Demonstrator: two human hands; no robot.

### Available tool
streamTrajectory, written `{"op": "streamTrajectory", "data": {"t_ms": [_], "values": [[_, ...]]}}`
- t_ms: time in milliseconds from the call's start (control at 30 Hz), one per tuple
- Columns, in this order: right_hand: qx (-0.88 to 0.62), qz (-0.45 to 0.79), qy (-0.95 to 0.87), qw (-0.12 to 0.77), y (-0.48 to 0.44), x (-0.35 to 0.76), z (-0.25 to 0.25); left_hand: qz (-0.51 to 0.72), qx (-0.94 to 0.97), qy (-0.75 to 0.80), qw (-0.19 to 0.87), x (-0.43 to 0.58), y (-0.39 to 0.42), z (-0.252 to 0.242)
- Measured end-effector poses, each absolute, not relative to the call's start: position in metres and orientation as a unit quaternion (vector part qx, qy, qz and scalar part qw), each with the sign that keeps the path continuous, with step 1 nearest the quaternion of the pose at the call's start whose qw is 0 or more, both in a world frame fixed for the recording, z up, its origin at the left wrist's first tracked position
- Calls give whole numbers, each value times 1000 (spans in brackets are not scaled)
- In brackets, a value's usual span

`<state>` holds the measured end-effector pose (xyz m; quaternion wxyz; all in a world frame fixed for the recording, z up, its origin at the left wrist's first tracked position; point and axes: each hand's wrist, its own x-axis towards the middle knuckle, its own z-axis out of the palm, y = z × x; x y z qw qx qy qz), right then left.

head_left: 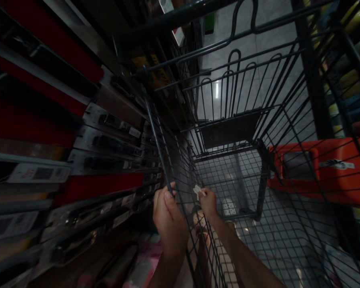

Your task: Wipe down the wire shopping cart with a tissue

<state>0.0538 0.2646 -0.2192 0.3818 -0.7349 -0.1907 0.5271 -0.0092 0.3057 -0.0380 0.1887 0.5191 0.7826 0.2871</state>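
Observation:
A dark wire shopping cart [156,134] fills the middle and right of the view. My left hand [170,224] is closed around the top rail of its near side, with the thumb and fingers wrapped over the bar. Inside the basket, my right hand [208,203] pinches a small crumpled white tissue or wipe [197,191] close to the side mesh. The fold-down seat panel [231,130] sits at the cart's far end. The picture is dim, so the tissue's exact material does not show.
Shelves with packaged goods [114,142], red strips and price tags [37,173] stand close on the left. An orange plastic part [327,168] is at the right of the cart, with stacked goods [357,80] beyond. Light perforated shoes [229,207] show through the mesh.

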Motion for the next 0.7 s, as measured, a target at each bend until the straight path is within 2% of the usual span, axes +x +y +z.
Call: {"op": "streamTrajectory", "data": {"t_ms": [133, 500, 700], "values": [[-717, 556, -176, 381, 270, 48, -208, 297, 505, 786, 199, -10, 305, -40], [-588, 582, -213, 520, 310, 50, -92, 299, 503, 769, 259, -13, 294, -36], [-558, 575, -234, 551, 300, 58, -64, 279, 524, 750, 292, -30, 304, -25]]}}
